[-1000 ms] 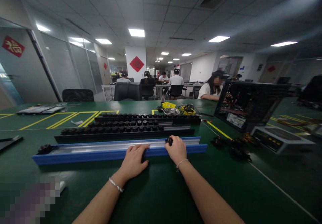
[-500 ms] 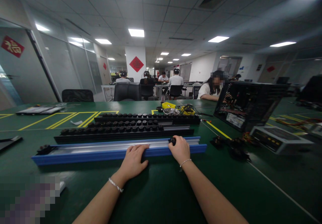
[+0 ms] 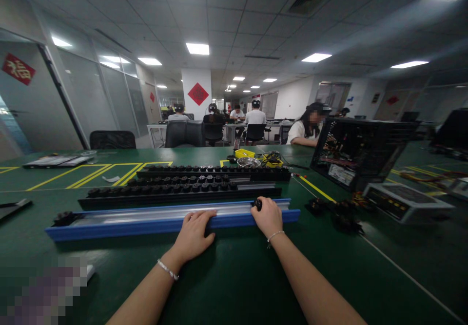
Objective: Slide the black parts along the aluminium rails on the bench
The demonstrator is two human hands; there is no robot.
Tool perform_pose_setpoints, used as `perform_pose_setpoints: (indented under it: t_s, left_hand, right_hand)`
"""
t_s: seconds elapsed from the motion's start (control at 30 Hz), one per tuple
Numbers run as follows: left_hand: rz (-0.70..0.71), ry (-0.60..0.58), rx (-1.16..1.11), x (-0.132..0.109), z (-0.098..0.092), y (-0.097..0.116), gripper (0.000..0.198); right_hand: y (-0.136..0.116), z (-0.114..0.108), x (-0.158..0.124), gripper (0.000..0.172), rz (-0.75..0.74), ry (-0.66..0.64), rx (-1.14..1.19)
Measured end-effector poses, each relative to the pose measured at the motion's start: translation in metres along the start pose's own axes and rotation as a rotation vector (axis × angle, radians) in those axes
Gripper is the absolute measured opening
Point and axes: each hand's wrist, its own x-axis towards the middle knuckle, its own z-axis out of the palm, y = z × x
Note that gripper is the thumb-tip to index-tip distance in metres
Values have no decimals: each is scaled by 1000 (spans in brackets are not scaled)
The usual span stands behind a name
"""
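Observation:
A long blue rail with a silver channel (image 3: 146, 215) lies across the green table in front of me. My left hand (image 3: 193, 235) rests on the rail's front edge near its middle, fingers curled over it. My right hand (image 3: 267, 216) is closed on a small black knob-like part (image 3: 258, 203) sitting in the channel near the rail's right end. Another black part (image 3: 64, 216) sits at the rail's far left end. Behind the rail lie black rails (image 3: 183, 191) filled with rows of several black parts.
An open black computer case (image 3: 360, 149) and a grey device (image 3: 405, 202) stand at the right, with loose black parts (image 3: 340, 213) beside them. Yellow bins and a metal bowl (image 3: 248, 161) sit farther back. A person sits behind the case; others work at distant desks.
My right hand has slid the black part to the right along the blue rail's channel. My left hand has stayed in place on the rail.

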Motion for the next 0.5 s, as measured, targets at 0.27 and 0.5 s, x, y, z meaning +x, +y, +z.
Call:
perform_pose_setpoints:
  t_s: [0.27,0.5]
  left_hand:
    - [3,2,3,0,1,-2,54]
    - [-2,-3,2,0,0,-1,54]
  right_hand:
    - [12,-1,4,33,23,23,-22]
    - [15,4,1,36,23,71,-19]
